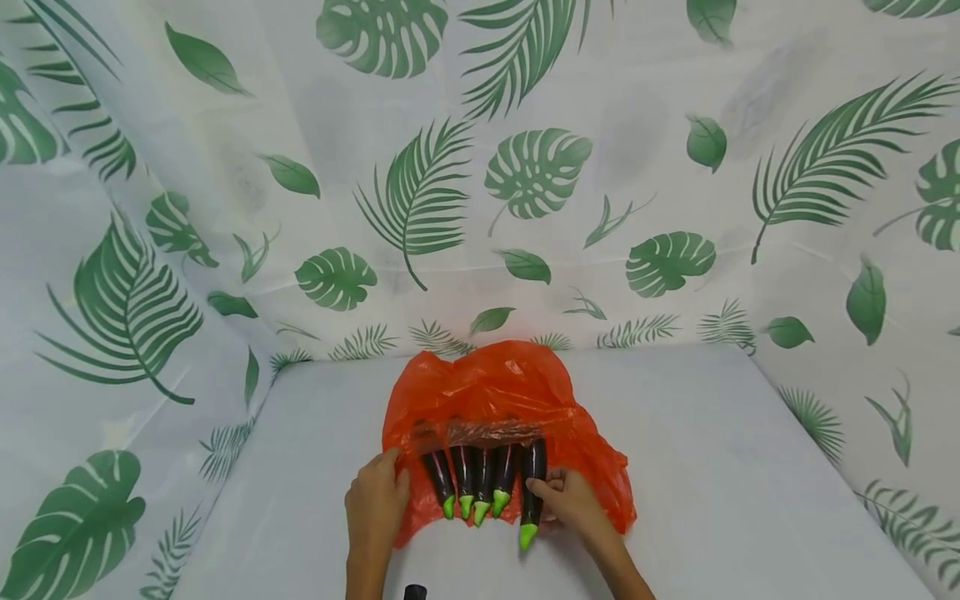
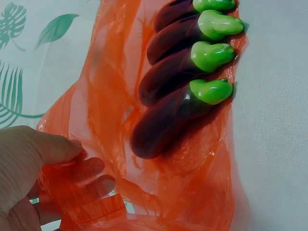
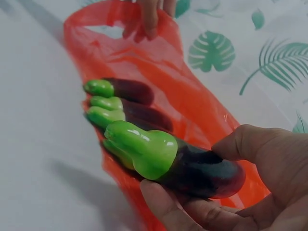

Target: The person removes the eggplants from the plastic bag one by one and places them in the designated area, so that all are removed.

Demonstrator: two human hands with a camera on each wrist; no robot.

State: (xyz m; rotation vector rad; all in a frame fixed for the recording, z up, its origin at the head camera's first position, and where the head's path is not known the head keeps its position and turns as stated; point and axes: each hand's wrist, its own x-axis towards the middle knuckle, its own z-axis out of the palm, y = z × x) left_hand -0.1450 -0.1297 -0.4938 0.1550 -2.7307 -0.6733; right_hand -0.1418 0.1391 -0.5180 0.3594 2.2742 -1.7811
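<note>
A red plastic bag [image 1: 480, 383] lies spread on the white table, its mouth toward me. Several dark purple eggplants with bright green caps [image 1: 464, 479] lie side by side in the bag's mouth, caps facing me. My left hand [image 1: 377, 497] holds the bag's left edge; in the left wrist view its thumb [image 2: 60, 148] is on top and the fingertips show through the film. At the right end of the row, my right hand [image 1: 567, 498] grips one eggplant [image 3: 202, 168] between thumb and fingers, above the others in the right wrist view.
A small black object [image 1: 415, 592] shows at the bottom edge of the head view, mostly cut off. White table surface [image 1: 697, 467] extends on both sides of the bag. Leaf-printed sheets [image 1: 637, 167] rise behind and beside the table.
</note>
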